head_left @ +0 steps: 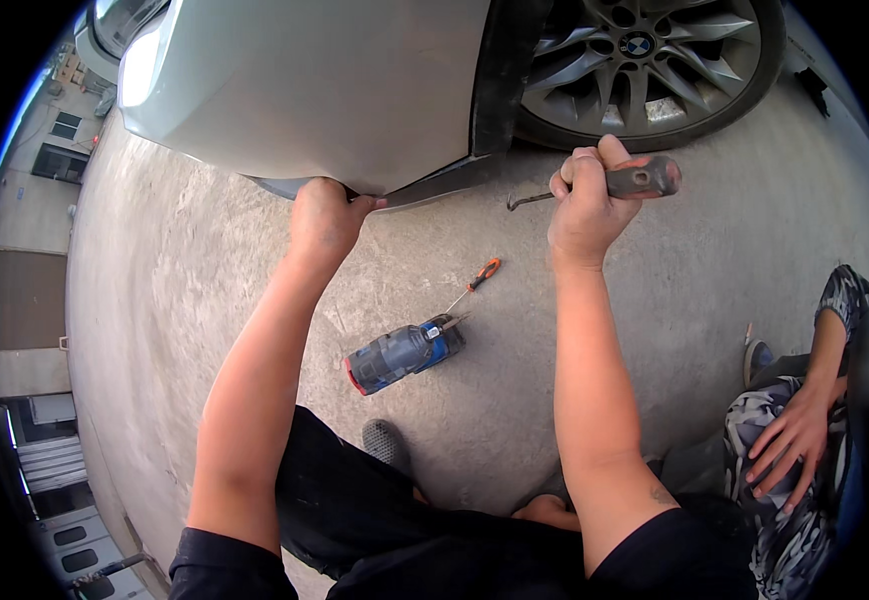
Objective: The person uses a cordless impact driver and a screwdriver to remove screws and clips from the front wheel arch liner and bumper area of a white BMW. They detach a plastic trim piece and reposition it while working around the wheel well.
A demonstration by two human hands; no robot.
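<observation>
The lower edge of a silver car bumper (325,90) curves across the upper middle, with a dark trim strip (433,185) beneath it. My left hand (327,220) is closed on that lower edge. My right hand (587,210), beside the wheel (637,75), grips a dark-and-red handle (645,178) whose thin hooked metal tip (515,203) points left, apart from the bumper. On the concrete between my arms lie a grey-blue cordless power tool (390,360) and an orange-and-black screwdriver (485,271).
A co-worker in camouflage clothing (750,430) crouches at the right, their hand (795,440) resting near the knee. My shoe (383,440) is below the power tool. Wall fronts and doors (20,300) line the far left beyond the concrete floor (175,260).
</observation>
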